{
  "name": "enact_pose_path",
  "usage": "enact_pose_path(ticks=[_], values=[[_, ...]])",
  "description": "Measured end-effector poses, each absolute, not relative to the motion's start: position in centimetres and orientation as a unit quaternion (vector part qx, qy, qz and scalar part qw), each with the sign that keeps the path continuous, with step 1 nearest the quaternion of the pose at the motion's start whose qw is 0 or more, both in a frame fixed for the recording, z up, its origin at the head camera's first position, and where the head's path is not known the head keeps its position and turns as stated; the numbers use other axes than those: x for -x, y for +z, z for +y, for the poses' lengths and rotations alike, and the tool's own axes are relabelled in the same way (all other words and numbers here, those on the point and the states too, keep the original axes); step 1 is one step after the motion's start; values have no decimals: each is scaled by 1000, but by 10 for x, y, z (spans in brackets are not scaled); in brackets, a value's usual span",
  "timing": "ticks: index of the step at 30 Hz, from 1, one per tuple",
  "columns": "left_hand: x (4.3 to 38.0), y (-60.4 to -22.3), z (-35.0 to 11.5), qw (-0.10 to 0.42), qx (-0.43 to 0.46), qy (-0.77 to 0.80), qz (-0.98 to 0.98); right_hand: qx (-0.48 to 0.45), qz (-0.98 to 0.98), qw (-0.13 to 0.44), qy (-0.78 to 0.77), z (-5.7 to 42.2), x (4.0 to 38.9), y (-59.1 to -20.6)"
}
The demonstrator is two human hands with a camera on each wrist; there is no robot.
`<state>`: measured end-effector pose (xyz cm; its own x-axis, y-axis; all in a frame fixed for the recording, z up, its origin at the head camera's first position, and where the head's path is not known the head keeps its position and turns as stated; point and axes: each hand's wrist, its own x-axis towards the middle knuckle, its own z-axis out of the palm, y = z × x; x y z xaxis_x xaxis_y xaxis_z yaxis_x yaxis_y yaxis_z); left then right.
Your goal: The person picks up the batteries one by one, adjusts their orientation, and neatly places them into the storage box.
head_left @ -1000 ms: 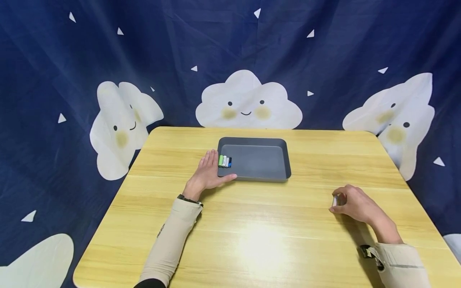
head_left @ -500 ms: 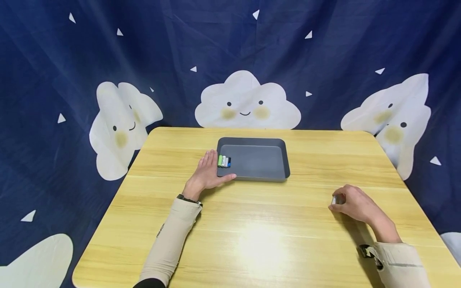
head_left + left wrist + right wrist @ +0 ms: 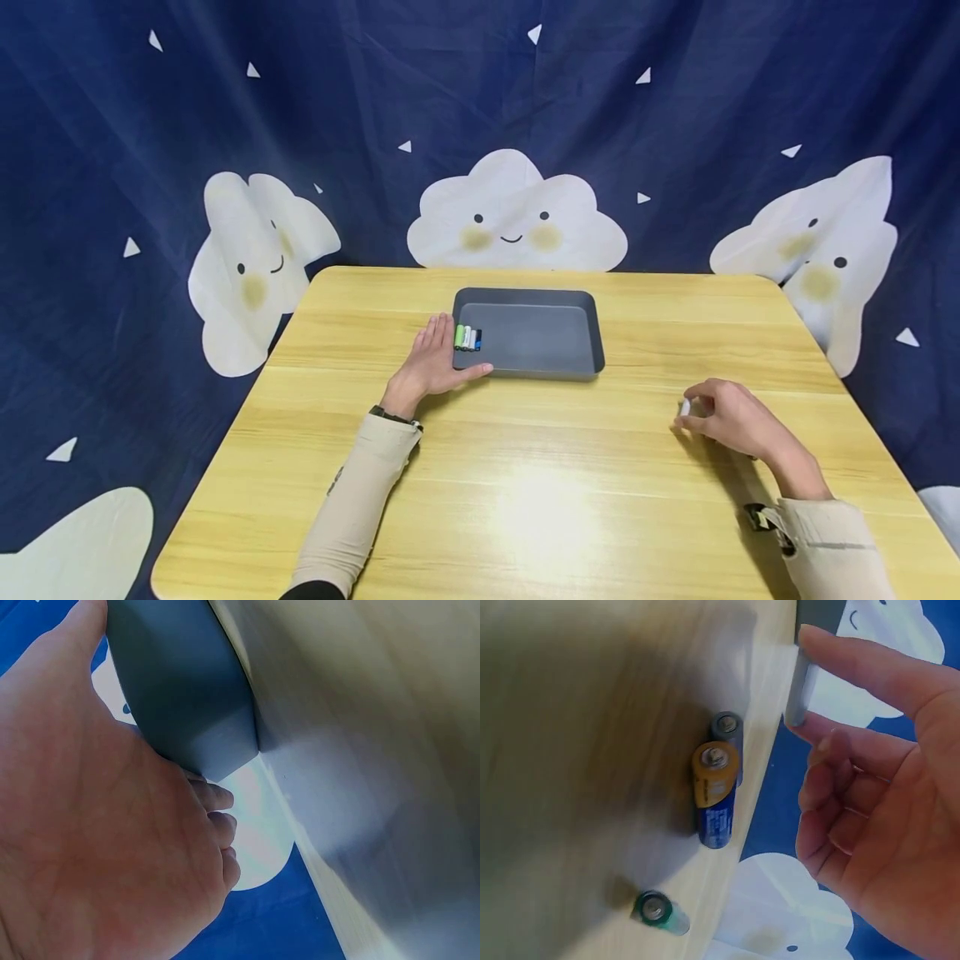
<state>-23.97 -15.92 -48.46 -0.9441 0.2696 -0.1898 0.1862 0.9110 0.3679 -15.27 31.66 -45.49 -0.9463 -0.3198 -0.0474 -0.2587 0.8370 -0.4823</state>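
One pale cylinder (image 3: 685,407) is pinched by its ends between thumb and forefinger of the right hand (image 3: 738,419), over the right part of the table (image 3: 615,450), well apart from the tray (image 3: 543,337). Its long axis runs from thumb to forefinger, roughly near to far in the head view; which pole faces which digit I cannot tell. Four batteries (image 3: 467,337) lie side by side at the tray's left end, also pointing near to far. The left hand (image 3: 429,364) grips nothing; its extended fingers touch that end, thumb along the near rim. In the right wrist view, a gold-and-blue battery (image 3: 715,796) turns its terminal toward the camera.
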Motion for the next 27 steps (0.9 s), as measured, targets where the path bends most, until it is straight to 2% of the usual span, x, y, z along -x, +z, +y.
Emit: enact_pose_path(ticks=[14,27], values=[[238,-483,-159,125,-117,177,969,169,941,69,-284,296,162,-445],[241,-486,-160,127,-113,170,971,176,930,34,-320,270,180,-448]])
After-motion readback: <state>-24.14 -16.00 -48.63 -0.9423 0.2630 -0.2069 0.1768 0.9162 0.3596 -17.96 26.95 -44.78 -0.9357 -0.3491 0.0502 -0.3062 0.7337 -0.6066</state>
